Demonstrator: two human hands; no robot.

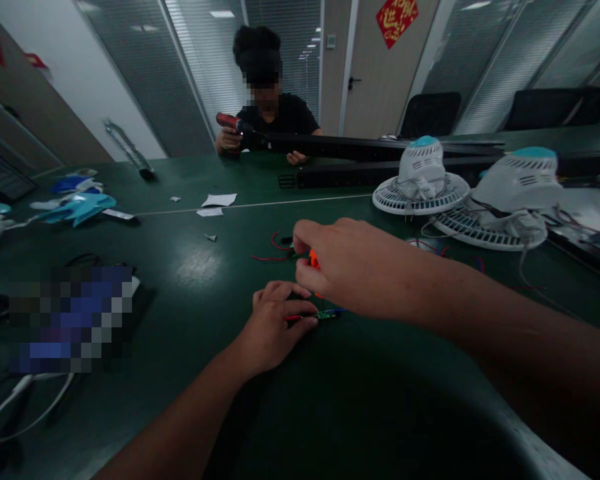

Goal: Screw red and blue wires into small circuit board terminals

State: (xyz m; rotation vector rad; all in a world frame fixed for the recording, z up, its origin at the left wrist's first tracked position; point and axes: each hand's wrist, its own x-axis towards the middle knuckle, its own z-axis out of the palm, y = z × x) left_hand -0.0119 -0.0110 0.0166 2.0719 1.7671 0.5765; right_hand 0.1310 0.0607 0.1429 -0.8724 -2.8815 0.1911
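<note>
My right hand (347, 263) is closed round an orange-handled screwdriver (314, 259), most of which the fingers hide. Its thin shaft points down at a small green circuit board (326, 315) on the table. Thumb and forefinger of my left hand (275, 323) pinch the board's left end, where a red wire (293, 319) lies between them. A blue wire runs from the board's right end. Just behind my hands lie thin red and black wires (273, 258) with a small part, partly covered by my right hand.
Two white fan heads (420, 180) with grilles down stand at the right. Across the green table (180, 267), a person holds a red power tool (229, 121) by long black bars (340, 175). Paper scraps (219, 200), blue fan blades (77, 208) and a blurred-out box are at the left.
</note>
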